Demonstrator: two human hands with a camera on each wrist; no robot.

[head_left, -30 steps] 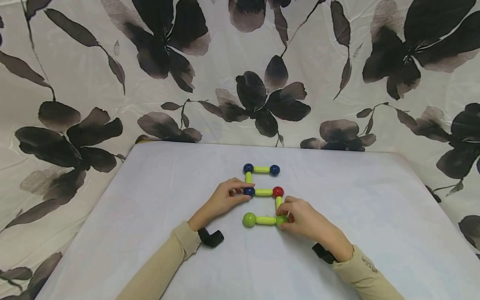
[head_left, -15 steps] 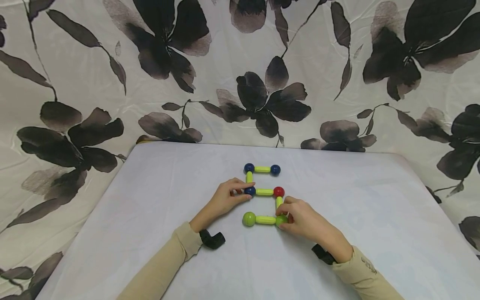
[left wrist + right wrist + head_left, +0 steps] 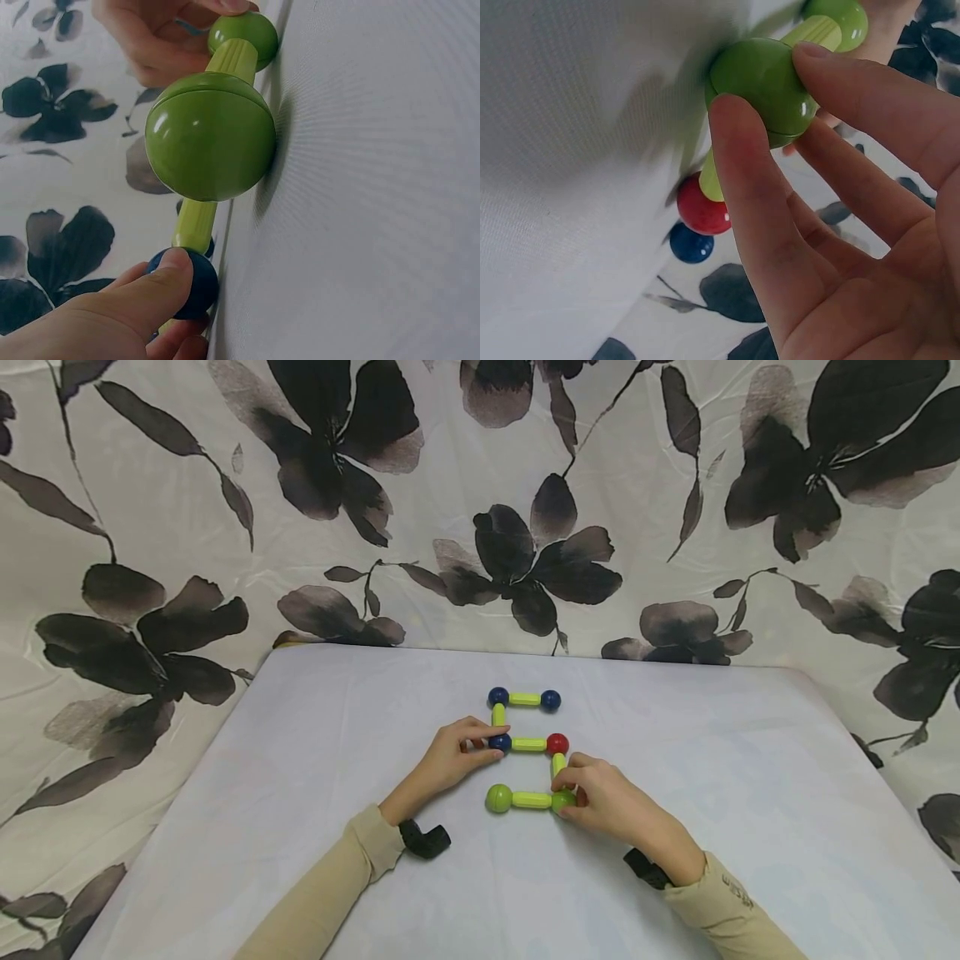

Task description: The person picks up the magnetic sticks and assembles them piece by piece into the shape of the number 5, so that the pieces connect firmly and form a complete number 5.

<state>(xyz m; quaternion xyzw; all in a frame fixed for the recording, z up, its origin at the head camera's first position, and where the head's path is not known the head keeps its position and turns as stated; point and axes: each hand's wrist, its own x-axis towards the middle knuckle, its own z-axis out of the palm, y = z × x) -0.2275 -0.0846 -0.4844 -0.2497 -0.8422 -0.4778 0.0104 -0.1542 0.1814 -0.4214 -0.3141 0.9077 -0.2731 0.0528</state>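
Balls and yellow-green rods lie joined in an S-like zigzag. My left hand (image 3: 450, 756) pinches the middle-left blue ball (image 3: 202, 285) between thumb and fingers. My right hand (image 3: 607, 793) pinches the lower-right green ball (image 3: 757, 82), whose right side is hidden in the head view. From the blue ball a rod (image 3: 528, 744) runs to the red ball (image 3: 557, 743). Another rod (image 3: 558, 764) links red to the gripped green ball. A bottom rod (image 3: 531, 800) leads left to the other green ball (image 3: 210, 139). At the top, a rod (image 3: 524, 699) joins two more blue balls, the right one (image 3: 551, 701) at the end.
A white-covered table (image 3: 315, 710) carries the pieces. Behind it hangs a pale cloth (image 3: 637, 460) with dark flower prints. Black straps (image 3: 426, 841) sit at both wrists, beside beige sleeves (image 3: 352, 852).
Both hands keep their grips and the zigzag keeps its shape. Only a very slight shift of the whole head view shows.
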